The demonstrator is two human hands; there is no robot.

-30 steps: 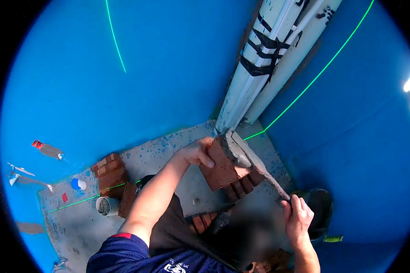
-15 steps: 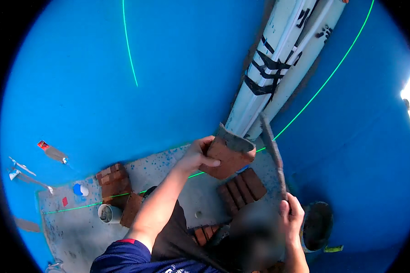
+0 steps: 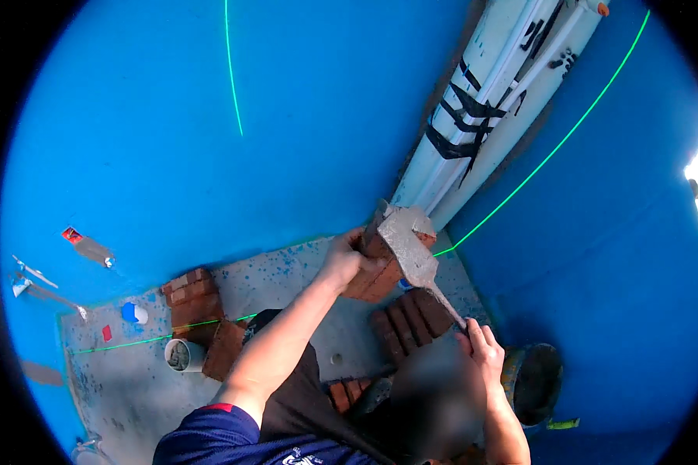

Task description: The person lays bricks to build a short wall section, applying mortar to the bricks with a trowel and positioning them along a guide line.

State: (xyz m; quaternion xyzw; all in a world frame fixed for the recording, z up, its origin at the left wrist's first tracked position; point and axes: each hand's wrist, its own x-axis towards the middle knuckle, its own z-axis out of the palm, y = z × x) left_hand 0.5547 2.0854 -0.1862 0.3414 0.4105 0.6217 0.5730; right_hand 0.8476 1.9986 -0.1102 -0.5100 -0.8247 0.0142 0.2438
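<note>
My left hand (image 3: pixel 344 262) is wrapped round a red brick (image 3: pixel 372 277), holding it up in front of the corner pipes. Grey mortar shows along the brick's upper edge. In my right hand (image 3: pixel 482 353) is the handle of a trowel (image 3: pixel 411 246). The trowel's flat, mortar-coated blade lies over the brick's top and right side and hides part of it. Whether the blade presses on the brick or hovers just above it, I cannot tell.
White pipes (image 3: pixel 473 116) wrapped with black tape stand in the corner of blue walls. Brick stacks (image 3: pixel 411 325) lie on the speckled floor. A white pipe stub (image 3: pixel 184 355) stands at left, a dark bucket (image 3: pixel 537 380) at right. Green laser lines cross walls and floor.
The trowel has swung from upright, edge-on beside the brick, down onto the brick's top with its blade face showing. My right hand has shifted slightly left. The brick has turned a little.
</note>
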